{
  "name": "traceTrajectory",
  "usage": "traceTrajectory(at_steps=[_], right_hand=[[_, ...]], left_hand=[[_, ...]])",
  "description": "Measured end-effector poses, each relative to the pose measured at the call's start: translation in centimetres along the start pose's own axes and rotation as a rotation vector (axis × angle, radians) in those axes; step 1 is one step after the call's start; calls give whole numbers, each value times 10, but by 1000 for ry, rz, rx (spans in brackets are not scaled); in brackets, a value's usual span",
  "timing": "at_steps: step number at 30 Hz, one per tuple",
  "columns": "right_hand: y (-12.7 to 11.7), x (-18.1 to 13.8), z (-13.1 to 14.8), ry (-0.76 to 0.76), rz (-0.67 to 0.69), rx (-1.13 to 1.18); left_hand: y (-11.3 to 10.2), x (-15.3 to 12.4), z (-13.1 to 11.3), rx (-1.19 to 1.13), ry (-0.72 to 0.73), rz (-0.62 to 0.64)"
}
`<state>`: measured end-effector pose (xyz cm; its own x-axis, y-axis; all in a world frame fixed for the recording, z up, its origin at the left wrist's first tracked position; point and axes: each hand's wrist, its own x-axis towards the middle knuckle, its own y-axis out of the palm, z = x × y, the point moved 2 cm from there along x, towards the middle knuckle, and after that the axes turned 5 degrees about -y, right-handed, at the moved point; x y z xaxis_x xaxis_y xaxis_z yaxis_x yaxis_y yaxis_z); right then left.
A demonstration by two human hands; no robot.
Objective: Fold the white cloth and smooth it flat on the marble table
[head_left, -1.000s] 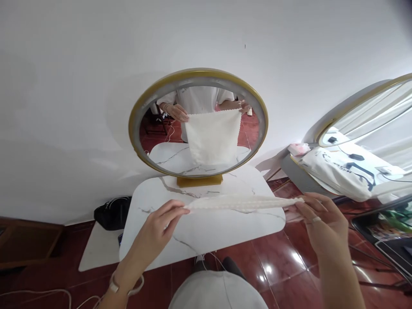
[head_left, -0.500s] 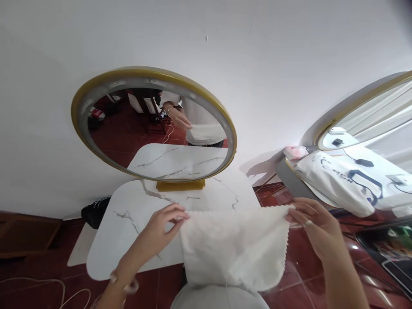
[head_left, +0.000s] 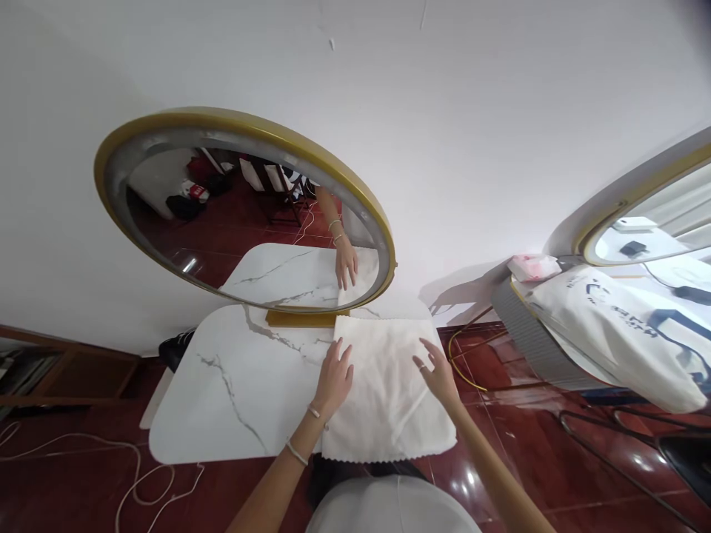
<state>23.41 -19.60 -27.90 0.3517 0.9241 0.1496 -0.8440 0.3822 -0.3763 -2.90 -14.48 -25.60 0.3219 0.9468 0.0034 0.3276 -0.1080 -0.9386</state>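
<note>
A white cloth (head_left: 389, 392) with a zigzag-cut edge lies spread over the right end of the white marbled table (head_left: 222, 400), its near edge by the table's front. My left hand (head_left: 335, 376) rests at the cloth's left side with its fingers apart. Over the cloth's right side is my right hand (head_left: 436, 374), wearing a ring, fingers spread. Neither hand grips the cloth. Some wrinkles run through its middle. Behind the cloth stands a round gold-framed mirror (head_left: 249, 222) on a gold base (head_left: 303, 318), reflecting one arm and part of the cloth.
To the right, a second table (head_left: 525, 333) bears a white printed bag (head_left: 616, 326) and a pink-white packet (head_left: 533, 268), beside another round mirror (head_left: 638, 222). White cables (head_left: 136, 474) trail over the red tiled floor at left. A wooden cabinet (head_left: 72, 374) stands further left.
The cloth, held up by its two far corners before, now lies flat on the table. Both hands have let go of it and come closer together. The view has shifted slightly.
</note>
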Motion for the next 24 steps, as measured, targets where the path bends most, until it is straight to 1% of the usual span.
traceTrajectory(at_steps=[2,4,9,12,14,16,20,22,24], right_hand=[[15,-10,-2,-53,45,-86],[30,-10,-3,-103,81,-163],[68,16,-7,-172,182,-348],[87,34,-7,-226,257,-590],[96,47,-7,-277,286,-757],[101,65,-6,-296,298,-836],[110,109,-10,-241,319,-852],[114,131,-13,-210,320,-854],[117,147,-16,-185,315,-859]], left_hand=[[17,0,0,19,-5,-9],[29,11,-2,38,-10,-47],[46,47,-5,85,-66,-143],[48,62,-7,95,-96,-190],[45,74,-9,92,-115,-208],[43,90,-10,81,-156,-191],[49,130,-7,39,-220,-133],[56,147,-4,20,-221,-122],[63,159,-2,-2,-200,-108]])
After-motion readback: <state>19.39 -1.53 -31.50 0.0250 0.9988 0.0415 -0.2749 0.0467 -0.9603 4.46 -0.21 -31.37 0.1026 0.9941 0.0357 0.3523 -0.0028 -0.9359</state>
